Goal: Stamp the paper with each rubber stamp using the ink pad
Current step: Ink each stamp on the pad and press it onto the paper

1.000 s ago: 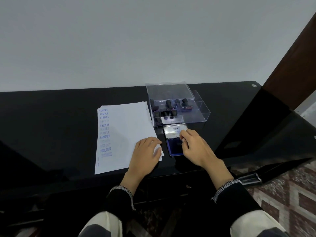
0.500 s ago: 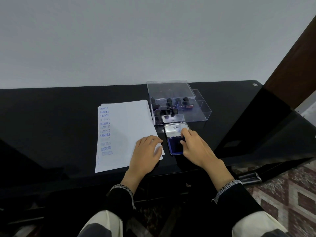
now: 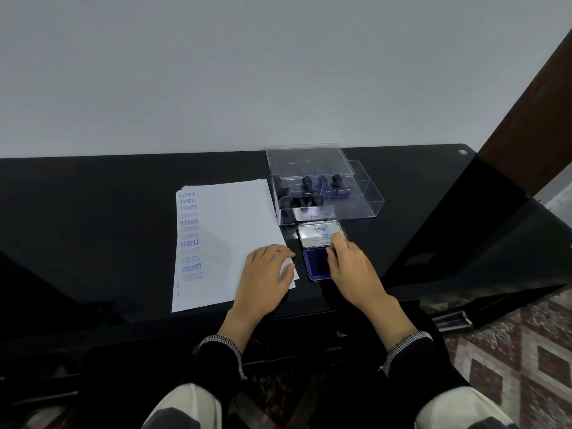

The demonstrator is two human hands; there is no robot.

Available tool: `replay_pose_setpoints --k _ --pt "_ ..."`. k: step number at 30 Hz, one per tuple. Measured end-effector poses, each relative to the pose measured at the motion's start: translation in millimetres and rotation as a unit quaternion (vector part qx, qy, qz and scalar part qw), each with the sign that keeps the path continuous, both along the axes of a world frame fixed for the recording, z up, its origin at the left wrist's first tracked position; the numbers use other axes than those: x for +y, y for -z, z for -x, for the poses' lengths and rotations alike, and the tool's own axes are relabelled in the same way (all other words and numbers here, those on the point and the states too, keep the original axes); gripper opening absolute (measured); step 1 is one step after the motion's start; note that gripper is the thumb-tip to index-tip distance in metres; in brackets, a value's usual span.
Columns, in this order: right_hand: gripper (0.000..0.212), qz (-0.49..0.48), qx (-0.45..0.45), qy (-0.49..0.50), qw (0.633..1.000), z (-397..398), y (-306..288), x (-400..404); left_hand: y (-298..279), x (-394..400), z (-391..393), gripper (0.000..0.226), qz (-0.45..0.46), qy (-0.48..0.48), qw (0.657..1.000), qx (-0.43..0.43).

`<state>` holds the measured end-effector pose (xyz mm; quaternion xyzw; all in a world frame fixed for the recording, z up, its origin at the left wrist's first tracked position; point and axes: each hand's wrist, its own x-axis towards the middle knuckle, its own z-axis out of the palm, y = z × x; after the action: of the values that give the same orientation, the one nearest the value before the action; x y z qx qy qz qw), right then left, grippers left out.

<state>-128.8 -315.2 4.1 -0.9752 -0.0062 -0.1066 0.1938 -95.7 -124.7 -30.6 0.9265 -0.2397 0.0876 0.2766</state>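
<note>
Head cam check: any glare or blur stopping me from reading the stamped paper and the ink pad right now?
Head view: soft, even light, no harsh glare; the glossy black table mirrors the wall only faintly. Paper is sharp enough to read SAMPLE, lower prints are smudgy. Wide-angle bends the table edge. The right hand covers part of the ink pad; the left hand rests on the paper.

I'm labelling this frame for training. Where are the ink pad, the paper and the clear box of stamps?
ink pad [image 3: 315,265]: head view, on the bare blue pad surface.
paper [image 3: 232,224]: head view, on the blank middle of the sheet.
clear box [image 3: 365,202]: head view, on its right front wall.
</note>
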Motion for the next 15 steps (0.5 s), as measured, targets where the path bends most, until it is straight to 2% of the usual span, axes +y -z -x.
replay_pose_setpoints --k 9,15 --pt "0.003 0.048 -0.007 0.012 0.999 -5.2 7.9 3.7 0.6 -0.4 -1.2 0.027 0.004 0.000 1.000 0.001" --pt "0.014 -0.023 -0.020 0.006 1.000 -3.4 7.4 0.1 2.1 -0.7 -1.4 0.027 0.001 0.003 1.000 0.003"
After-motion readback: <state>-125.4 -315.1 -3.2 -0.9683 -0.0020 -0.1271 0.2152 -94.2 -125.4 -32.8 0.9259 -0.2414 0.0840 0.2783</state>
